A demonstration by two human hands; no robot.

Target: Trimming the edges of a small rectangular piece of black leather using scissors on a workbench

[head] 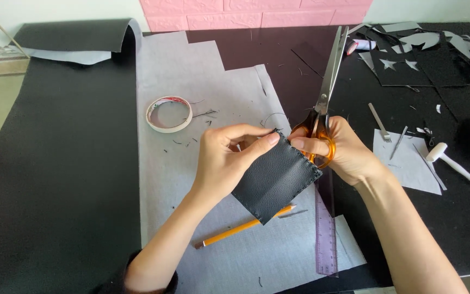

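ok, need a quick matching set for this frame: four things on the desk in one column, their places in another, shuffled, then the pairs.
Things:
1. tape roll
2. pencil
3. scissors
4. purple ruler

Places:
A. gripped in the right hand, blades pointing away
B. lying on the grey sheet, left of the left hand
C. lying under the stitched black leather piece, tip poking out on its right
D. lying lengthwise below the right hand, at the grey sheet's right edge

Pairs: 1-B, 2-C, 3-A, 4-D
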